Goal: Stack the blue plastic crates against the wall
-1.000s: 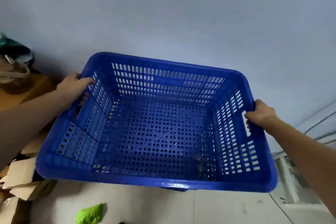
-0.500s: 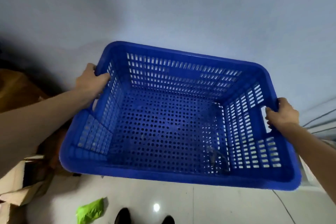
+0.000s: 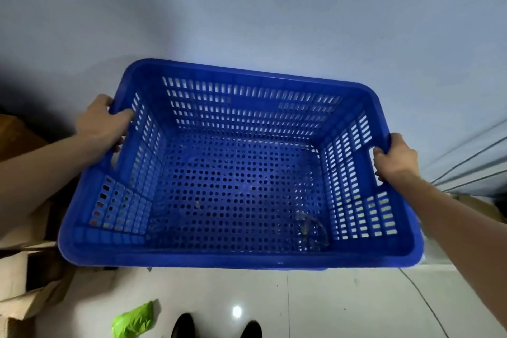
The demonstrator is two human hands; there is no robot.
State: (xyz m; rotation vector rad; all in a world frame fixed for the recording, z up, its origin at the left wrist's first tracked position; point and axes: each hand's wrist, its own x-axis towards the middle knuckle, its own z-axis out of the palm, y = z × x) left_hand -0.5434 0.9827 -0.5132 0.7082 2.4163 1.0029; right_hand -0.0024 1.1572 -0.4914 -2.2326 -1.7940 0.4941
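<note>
The crate [image 3: 238,173] hangs level between both hands, long axis parallel to the wall [image 3: 247,8], left hand [image 3: 101,123] and right hand [image 3: 395,158] fingers gripping its end handles.

Hidden or cut off. Left hand [image 3: 100,125]: fingers pass through the crate [image 3: 241,258] handle slot at 9 o'clock, tips out of sight. Right hand [image 3: 395,158]: fingers curl round the rim at 3 o'clock, tips hidden. Shoes [image 3: 216,326]: toes only, cut by the bottom edge at 6 o'clock. Cardboard boxes [image 3: 19,291]: cut by the left edge at 8 o'clock, partly behind the crate. Green wrapper [image 3: 134,321]: crumpled, kind unreadable. Clear scrap [image 3: 311,230] inside the crate at 5 o'clock: too faint to identify. Floor under the crate: hidden.
</note>
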